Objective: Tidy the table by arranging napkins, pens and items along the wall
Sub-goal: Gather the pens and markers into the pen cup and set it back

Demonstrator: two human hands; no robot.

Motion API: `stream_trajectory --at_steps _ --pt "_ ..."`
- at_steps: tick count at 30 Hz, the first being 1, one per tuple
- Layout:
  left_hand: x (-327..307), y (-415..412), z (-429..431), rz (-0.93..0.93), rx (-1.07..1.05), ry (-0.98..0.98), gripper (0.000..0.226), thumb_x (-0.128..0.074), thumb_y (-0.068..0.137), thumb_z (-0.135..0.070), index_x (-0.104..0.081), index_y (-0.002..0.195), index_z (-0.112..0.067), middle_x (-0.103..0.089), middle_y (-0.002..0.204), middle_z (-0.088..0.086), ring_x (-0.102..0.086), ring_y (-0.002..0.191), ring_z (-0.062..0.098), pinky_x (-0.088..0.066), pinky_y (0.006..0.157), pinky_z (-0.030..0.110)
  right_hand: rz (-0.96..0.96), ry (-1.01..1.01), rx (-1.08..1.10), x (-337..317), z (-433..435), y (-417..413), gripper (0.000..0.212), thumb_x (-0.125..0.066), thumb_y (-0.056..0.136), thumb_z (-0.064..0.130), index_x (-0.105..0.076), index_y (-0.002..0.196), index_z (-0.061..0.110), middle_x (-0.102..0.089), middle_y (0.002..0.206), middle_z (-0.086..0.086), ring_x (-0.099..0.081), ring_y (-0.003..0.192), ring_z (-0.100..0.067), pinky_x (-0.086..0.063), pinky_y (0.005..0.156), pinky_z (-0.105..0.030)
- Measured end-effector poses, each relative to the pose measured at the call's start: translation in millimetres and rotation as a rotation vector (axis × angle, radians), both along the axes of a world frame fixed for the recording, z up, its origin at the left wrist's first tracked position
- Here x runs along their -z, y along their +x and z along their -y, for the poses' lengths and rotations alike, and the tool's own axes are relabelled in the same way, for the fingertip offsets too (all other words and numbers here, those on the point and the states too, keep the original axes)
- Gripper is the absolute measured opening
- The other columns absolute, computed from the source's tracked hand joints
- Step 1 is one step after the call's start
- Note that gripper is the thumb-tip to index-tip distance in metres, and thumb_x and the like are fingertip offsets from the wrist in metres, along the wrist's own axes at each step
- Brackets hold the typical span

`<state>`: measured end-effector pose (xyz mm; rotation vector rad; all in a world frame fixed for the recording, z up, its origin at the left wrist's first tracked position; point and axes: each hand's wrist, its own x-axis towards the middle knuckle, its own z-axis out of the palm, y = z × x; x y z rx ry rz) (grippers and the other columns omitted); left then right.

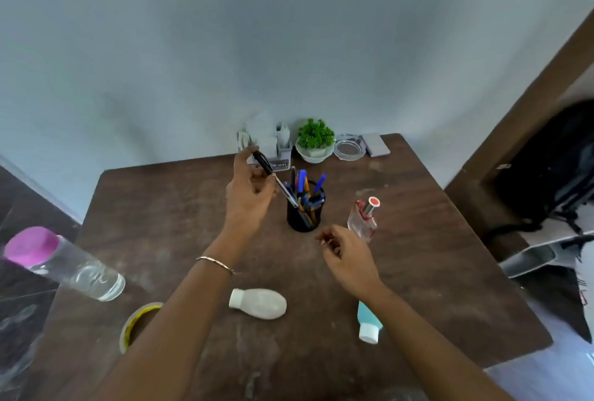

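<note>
Far left, at the table edge: a clear plastic bottle with a pink cap (64,264), tilted in this wide view. Just right of it, near the front: a white-and-yellow tape roll (135,325), partly hidden by the left forearm.

The brown wooden table (167,207) meets a pale wall at its far edge. The left hand (249,190) is raised over the table centre and pinches a clear pen with a black cap (273,177). The pen slants down to the right; its lower end reaches the rim of a black cylindrical pen cup (305,212), which holds blue and yellow pens. A small white plastic bottle (258,303) lies on its side near the front.

Along the wall: a grey napkin holder with white napkins (283,151), a green plant in a white bowl (315,140), a clear glass ashtray (349,146), a flat grey box (375,144).

Right of the cup: a clear perfume bottle with a red-topped cap (364,217). The right hand (347,256) hovers just in front of it, fingers loosely curled, nothing visible in its grasp. A teal tube with a white cap (369,323) lies under the right forearm.
</note>
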<state>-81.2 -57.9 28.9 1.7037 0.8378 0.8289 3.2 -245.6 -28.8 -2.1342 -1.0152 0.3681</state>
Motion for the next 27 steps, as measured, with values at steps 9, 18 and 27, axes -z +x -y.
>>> stream_trajectory --at_steps 9,18,27 --pt "-3 50 -4 -0.221 0.039 0.318 0.035 -0.059 0.092 -0.018 -0.047 0.122 -0.030 -0.066 0.090 -0.009 -0.067 0.073 0.006 -0.058 0.072 0.036 -0.183 0.026 -0.015 15 -20 39 0.034 -0.058 0.089 0.014 -0.051 0.120 0.026 -0.058 0.097 0.017 -0.057 0.090 0.002 -0.048 0.077 -0.015" --pt "20 72 0 -0.396 0.119 0.476 0.021 -0.059 0.091 -0.027 -0.057 0.111 -0.031 -0.066 0.093 -0.006 -0.064 0.079 0.015 -0.055 0.074 0.040 -0.277 -0.010 -0.051 39 -34 59 0.053 -0.059 0.083 0.021 -0.038 0.132 0.024 -0.054 0.119 0.007 -0.057 0.106 -0.010 -0.050 0.088 -0.031" --pt "24 85 -1 -0.581 0.156 0.639 0.020 -0.066 0.085 -0.032 -0.072 0.104 -0.029 -0.061 0.099 -0.008 -0.058 0.095 0.016 -0.047 0.082 0.035 -0.290 0.007 -0.045 41 -49 69 0.060 -0.063 0.083 0.016 -0.034 0.136 0.013 -0.045 0.132 -0.005 -0.054 0.119 -0.021 -0.047 0.098 -0.035"
